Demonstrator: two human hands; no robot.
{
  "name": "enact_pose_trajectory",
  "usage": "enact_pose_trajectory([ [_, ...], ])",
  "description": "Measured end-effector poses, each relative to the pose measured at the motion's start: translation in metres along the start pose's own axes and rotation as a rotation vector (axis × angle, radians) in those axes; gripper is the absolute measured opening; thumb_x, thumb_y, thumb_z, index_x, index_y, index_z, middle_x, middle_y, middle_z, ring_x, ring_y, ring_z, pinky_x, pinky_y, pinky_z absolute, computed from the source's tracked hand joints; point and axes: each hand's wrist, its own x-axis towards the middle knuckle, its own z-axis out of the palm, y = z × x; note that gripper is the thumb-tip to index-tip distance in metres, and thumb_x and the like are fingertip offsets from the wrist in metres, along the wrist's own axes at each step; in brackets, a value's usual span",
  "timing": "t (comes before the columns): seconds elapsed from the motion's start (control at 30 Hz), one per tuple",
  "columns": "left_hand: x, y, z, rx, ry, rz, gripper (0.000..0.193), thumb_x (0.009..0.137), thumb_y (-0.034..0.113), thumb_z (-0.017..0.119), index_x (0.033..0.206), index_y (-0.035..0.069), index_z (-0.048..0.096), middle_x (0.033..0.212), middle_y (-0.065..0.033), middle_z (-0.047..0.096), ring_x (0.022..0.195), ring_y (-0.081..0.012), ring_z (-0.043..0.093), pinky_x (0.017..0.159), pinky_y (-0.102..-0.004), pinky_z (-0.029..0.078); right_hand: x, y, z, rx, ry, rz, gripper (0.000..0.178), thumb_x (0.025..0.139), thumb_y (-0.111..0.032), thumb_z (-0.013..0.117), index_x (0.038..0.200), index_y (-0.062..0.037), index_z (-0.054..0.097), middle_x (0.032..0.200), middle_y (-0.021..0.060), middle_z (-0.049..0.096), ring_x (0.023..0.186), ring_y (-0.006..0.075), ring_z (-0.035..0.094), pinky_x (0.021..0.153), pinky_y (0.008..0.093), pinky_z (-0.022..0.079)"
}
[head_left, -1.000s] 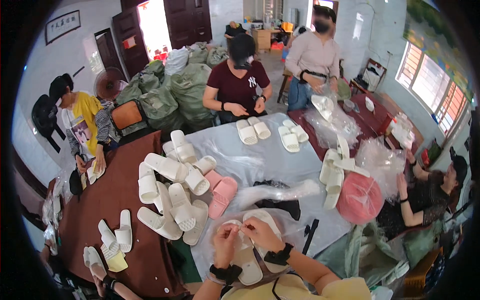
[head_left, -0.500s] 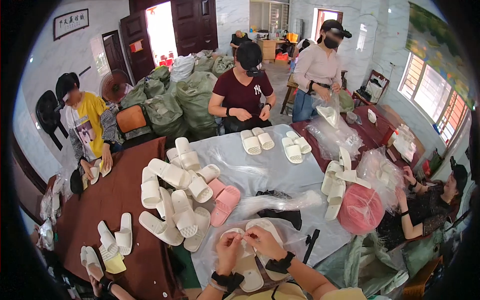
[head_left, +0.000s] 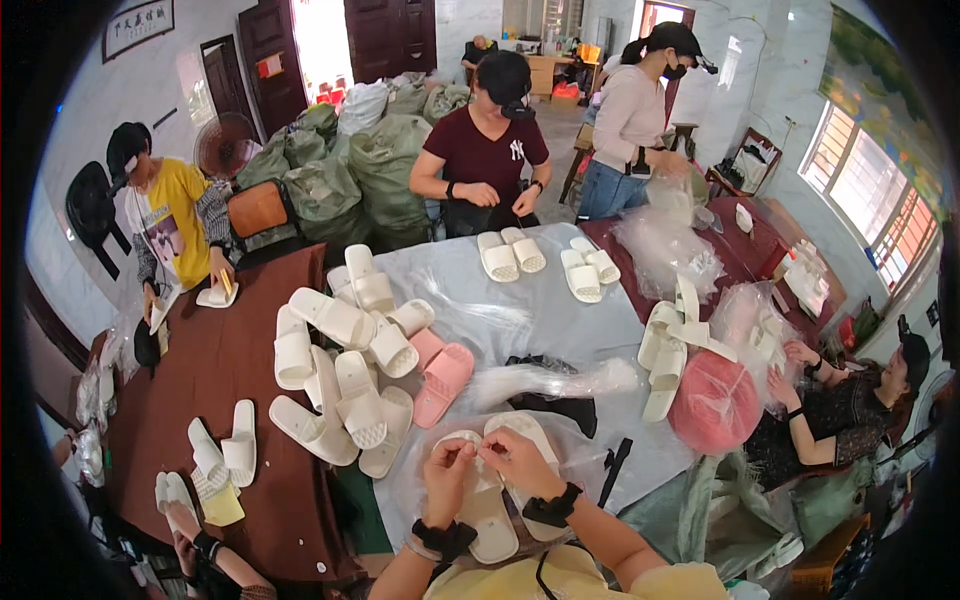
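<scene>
In front of me a pair of white slippers (head_left: pixel 493 532) lies on a clear plastic bag (head_left: pixel 592 452) at the near edge of the table. Over the straps, my left hand (head_left: pixel 446 484) and my right hand (head_left: pixel 524 466) meet, fingertips pinched together. Whatever is between them is too small to make out. My hands partly cover the slippers. To their left is a heap of white slippers (head_left: pixel 358 398), with pink slippers (head_left: pixel 446 384) at its right side. Just beyond my hands lies a bundle of clear plastic strips or film (head_left: pixel 560 381).
Two white pairs (head_left: pixel 511 256) stand at the far edge. On the right are more white slippers (head_left: pixel 664 372) and a pink wrapped bundle (head_left: pixel 712 402). A brown-covered table (head_left: pixel 200 370) stands left. Several people work around; stuffed green sacks (head_left: pixel 388 170) fill the back.
My view has shifted slightly; my hands stay pinched together over the slippers. The person at far left has moved the slippers apart. At back right, a person has turned sideways and lowered a bag.
</scene>
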Motion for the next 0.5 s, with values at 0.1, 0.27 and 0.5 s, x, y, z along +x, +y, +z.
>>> enact_pose_trajectory([
  [0.1,0.001,0.007,0.003,0.119,-0.002,-0.071,0.006,0.084,0.008,0.058,0.088,0.003,0.058,0.082,0.0,0.057,0.075,-0.0073,0.051,0.068,-0.0214,0.042,0.0,0.001,0.001,0.062,0.037,0.034,0.015,0.082,-0.014,0.059,0.085,-0.0002,0.054,0.078,0.0092,0.054,0.067,0.0195,0.053,0.062,0.0273,0.044],
  [0.27,-0.002,0.009,-0.001,0.384,-0.057,0.058,0.018,0.085,0.013,0.058,0.096,-0.001,0.06,0.087,-0.0017,0.06,0.077,-0.0078,0.052,0.069,-0.0217,0.043,0.001,0.01,0.004,0.134,0.013,0.177,0.01,0.083,-0.011,0.057,0.086,-0.0013,0.056,0.077,0.005,0.053,0.069,0.0123,0.05,0.063,0.025,0.043],
  [0.5,0.003,-0.009,-0.006,0.009,-0.123,0.019,0.017,0.087,0.01,0.054,0.101,-0.001,0.058,0.095,-0.0025,0.058,0.087,-0.0086,0.052,0.078,-0.0219,0.041,0.003,0.013,0.003,0.12,0.031,0.108,0.011,0.083,-0.009,0.058,0.087,0.0009,0.055,0.08,0.0051,0.055,0.07,0.0123,0.053,0.065,0.0237,0.044],
])
